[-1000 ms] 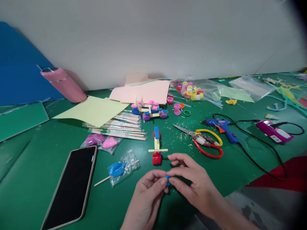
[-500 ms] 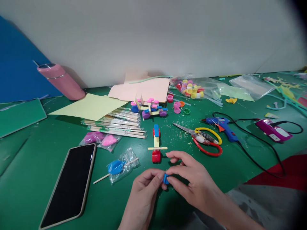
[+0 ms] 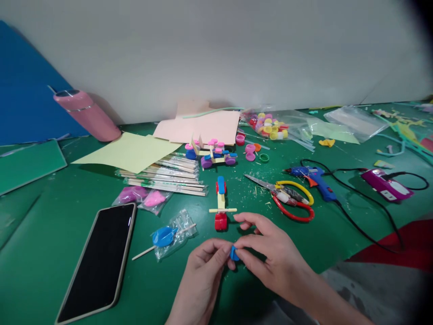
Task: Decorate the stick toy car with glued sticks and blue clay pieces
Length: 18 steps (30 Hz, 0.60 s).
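Note:
Between my two hands is a small lump of blue modelling clay (image 3: 234, 253). My left hand (image 3: 209, 265) pinches it from the left with thumb and fingertips. Thumb and index finger of my right hand (image 3: 270, 248) press it from the other side, the remaining fingers curled loosely above. Just beyond the hands stands a small toy vehicle with red wheels (image 3: 221, 221), a pale stick body and a blue seat. To the left, more blue clay (image 3: 163, 236) lies on an opened plastic wrapper beside a thin wooden stick (image 3: 144, 253).
A phone (image 3: 98, 262) lies at left, near bagged purple clay (image 3: 131, 194) and wrapped sticks (image 3: 165, 180). Scissors (image 3: 291, 198), a blue glue gun (image 3: 313, 178) and its cable are at right. Finished toys (image 3: 216, 158), bottle caps (image 3: 250, 152) and a pink bottle (image 3: 88, 115) stand behind.
The hands hold nearly the same pose on the blue clay, with the right fingertips shifted slightly. The whole view has moved a touch; nothing else differs.

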Each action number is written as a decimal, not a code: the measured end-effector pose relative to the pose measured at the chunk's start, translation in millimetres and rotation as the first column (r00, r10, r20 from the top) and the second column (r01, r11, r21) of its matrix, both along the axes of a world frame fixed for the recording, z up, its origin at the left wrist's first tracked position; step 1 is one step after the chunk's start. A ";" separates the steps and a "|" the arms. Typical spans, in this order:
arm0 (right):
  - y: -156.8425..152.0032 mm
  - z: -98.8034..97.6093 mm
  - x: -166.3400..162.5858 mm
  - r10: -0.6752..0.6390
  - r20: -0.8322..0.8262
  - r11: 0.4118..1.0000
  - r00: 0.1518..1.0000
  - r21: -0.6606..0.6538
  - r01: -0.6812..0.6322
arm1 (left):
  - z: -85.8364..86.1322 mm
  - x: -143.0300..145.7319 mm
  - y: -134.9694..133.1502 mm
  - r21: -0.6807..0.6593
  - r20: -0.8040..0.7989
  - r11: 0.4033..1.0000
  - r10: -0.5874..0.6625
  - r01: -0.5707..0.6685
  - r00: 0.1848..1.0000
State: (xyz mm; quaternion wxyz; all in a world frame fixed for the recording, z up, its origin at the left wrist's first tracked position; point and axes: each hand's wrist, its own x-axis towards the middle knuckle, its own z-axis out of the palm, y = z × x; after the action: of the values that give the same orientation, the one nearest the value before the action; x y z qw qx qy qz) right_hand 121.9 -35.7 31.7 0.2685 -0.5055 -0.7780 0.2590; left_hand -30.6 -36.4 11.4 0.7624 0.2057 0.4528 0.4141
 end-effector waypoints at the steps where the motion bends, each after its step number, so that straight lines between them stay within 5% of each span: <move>1: -0.3 0.1 0.3 0.006 -0.005 1.000 1.000 -0.009 -0.006 | -0.2 0.2 -0.3 -0.009 0.001 1.000 0.002 -0.002 1.000; 18: -0.1 -3.5 -2.4 -0.027 -0.024 0.999 0.999 -0.041 0.026 | 3.4 4.1 -2.3 -0.067 0.102 0.997 0.041 -0.034 0.994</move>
State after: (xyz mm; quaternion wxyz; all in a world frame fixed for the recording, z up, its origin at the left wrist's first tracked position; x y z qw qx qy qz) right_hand 119.5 -35.9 28.2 0.2711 -0.5179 -0.7625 0.2772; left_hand -26.5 -38.6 14.8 0.7831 0.1505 0.4297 0.4236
